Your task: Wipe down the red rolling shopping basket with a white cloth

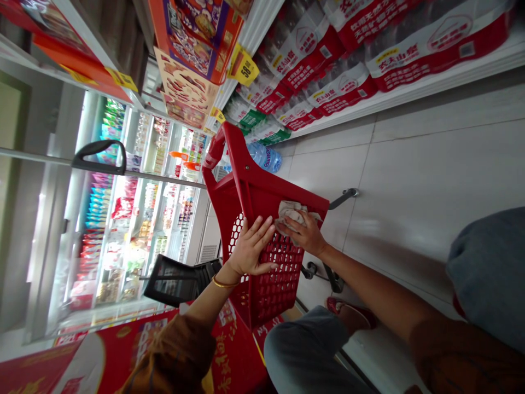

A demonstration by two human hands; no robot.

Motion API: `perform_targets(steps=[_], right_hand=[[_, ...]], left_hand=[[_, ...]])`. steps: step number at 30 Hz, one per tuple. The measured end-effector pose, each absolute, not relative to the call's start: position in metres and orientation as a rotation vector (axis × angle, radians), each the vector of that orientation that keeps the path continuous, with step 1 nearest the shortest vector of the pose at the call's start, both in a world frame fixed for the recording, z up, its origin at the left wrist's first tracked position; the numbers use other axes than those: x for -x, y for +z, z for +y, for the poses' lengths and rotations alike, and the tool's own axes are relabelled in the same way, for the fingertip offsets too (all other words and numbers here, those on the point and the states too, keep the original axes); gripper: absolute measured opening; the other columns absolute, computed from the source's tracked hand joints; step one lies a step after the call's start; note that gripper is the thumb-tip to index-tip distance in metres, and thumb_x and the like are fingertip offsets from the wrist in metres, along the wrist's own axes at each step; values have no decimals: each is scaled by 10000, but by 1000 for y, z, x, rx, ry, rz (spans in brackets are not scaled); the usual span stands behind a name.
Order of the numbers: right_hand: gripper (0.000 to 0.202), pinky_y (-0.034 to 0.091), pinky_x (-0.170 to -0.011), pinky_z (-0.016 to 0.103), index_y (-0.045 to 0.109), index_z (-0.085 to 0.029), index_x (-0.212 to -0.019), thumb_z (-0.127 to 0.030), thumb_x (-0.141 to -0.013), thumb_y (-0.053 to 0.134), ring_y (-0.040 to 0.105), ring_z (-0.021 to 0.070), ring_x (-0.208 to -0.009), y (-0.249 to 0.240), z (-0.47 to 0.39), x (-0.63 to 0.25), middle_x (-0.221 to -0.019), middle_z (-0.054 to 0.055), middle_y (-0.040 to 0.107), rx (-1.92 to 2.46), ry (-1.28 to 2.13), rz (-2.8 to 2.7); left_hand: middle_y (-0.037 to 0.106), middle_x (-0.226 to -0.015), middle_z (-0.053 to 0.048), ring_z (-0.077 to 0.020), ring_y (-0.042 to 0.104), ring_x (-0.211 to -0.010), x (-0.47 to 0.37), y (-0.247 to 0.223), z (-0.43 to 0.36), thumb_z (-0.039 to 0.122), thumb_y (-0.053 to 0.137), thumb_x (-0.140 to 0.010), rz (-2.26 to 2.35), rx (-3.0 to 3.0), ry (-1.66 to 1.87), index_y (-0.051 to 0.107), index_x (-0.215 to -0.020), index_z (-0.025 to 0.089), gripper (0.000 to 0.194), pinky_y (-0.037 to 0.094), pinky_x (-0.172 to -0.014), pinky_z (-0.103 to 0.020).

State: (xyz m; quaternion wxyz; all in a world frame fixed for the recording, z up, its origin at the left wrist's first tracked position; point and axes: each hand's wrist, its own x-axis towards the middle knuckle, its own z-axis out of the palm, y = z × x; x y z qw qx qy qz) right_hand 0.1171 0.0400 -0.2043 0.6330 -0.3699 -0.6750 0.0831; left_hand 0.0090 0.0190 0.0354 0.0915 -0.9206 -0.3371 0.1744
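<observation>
A red plastic shopping basket cart [270, 189] with a perforated side stands in front of me, appearing tipped sideways in this rotated view. My left hand [252, 249], with a gold bangle at the wrist, rests with spread fingers against the cart's side and holds nothing. To its right, my right hand [305, 232] presses a crumpled whitish cloth [290, 209] on the red panel near the cart's lower edge. The fingers of that hand curve over the cloth, and the palm is hidden.
Shelves with packs of bottled water [303, 49] and snack boxes [197, 33] run along the top. A lit display cooler [135, 219] is at the left, with black baskets [176, 279] near it. Red cartons [118, 355] lie at the bottom left. My knees show at the lower right.
</observation>
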Motion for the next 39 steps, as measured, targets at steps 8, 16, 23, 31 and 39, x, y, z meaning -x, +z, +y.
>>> perform_targets(steps=[8, 16, 23, 31, 39], right_hand=[[585, 437, -1069, 489, 424, -402, -1439, -135, -937, 561, 465, 261, -1315, -234, 37, -118, -1270, 9, 651, 860, 265, -1520], [545, 447, -1066, 483, 494, -380, -1396, -116, -926, 568, 468, 264, -1310, -238, 38, -124, -1240, 11, 663, 865, 215, -1503], [448, 454, -1056, 512, 584, -331, -1319, -145, -911, 601, 444, 296, -1309, -195, 35, -126, -1309, 17, 621, 832, 153, -1499], [383, 447, -1066, 535, 618, -352, -1278, -245, -910, 621, 416, 313, -1326, -134, 45, -127, -1393, -12, 557, 723, 249, -1529], [394, 235, -1110, 724, 571, -356, -1333, -419, -945, 543, 66, 404, -1473, -112, 49, -128, -1517, -29, 433, 722, 402, -1606]], left_hand=[[426, -1504, -191, -338, 290, -1458, -10, 35, 18, 716, 393, -872, -1009, 2758, 455, 119, -1568, 143, 942, 37, -1196, -520], [399, -1520, -193, -331, 242, -1477, -12, 36, 20, 676, 378, -900, -969, 2779, 423, 118, -1568, 130, 902, 29, -1196, -529], [391, -1527, -190, -333, 243, -1476, -11, 35, 20, 674, 381, -899, -960, 2765, 425, 99, -1571, 137, 905, 27, -1197, -530], [255, -1583, -214, -363, 148, -1494, 0, 30, 15, 683, 503, -844, -960, 2745, 314, -2, -1569, 144, 1035, 153, -1168, -580], [64, -1627, -180, -327, -59, -1502, -8, 31, 14, 683, 441, -874, -900, 2730, 267, -23, -1564, 109, 1011, 51, -1193, -561]])
